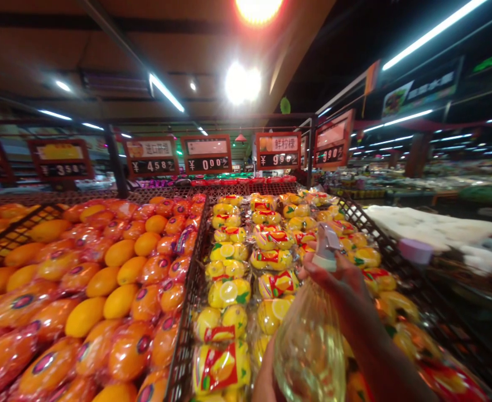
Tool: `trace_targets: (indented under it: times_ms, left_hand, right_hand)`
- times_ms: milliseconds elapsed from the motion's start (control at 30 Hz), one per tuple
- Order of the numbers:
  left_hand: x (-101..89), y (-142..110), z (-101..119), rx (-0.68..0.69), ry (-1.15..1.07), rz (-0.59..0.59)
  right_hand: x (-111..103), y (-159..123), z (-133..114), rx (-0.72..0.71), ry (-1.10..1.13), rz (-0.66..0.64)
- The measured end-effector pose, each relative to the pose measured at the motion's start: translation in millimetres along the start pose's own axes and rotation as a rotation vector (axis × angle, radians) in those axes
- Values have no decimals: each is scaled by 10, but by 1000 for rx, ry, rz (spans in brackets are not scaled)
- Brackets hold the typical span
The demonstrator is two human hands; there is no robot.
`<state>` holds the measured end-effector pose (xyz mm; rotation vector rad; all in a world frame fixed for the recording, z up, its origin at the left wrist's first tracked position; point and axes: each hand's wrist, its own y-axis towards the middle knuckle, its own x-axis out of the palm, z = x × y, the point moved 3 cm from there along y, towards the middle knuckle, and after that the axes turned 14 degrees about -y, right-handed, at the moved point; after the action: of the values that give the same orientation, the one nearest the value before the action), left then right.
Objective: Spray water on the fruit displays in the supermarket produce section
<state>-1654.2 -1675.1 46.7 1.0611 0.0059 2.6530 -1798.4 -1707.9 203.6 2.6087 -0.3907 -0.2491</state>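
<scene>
Holding a clear spray bottle above bagged lemons.
Right hand grip closed around its neck; left hand against its side, grip unclear.

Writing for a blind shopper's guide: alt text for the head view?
A right hand grips the neck of a clear spray bottle, the left hand beneath it, over a bin of plastic-wrapped lemons. Wrapped orange fruit fills the next bin, below red price signs.
</scene>
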Motion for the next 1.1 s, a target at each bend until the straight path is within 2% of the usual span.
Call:
trace_targets:
  times_ms: [167, 300, 400, 567, 800, 933, 1100]
  left_hand:
    - [-122, 185, -184, -83, -129, 54]
    - [-270, 282, -340, -48, -171, 46]
    - [-329, 264, -374, 1, -89, 13]
    - [-196, 133, -276, 108, 21, -110]
    - [60, -4, -81, 102, -149, -74]
    - [109, -26, -32, 91, -173, -99]
    - [169, -60, 17, 82, -155, -97]
  right_hand:
    - [-10, 13, 10, 40, 53, 21]
    - [-8, 22, 14, 108, 80, 65]
    - [-16, 29, 13, 95, 52, 98]
    - [-50, 49, 85, 75, -26, 123]
    - [-64, 73, 68, 51, 10, 149]
    - [-74, 66, 30, 48, -9, 157]
    - [-93, 56, 101, 79, 21, 178]
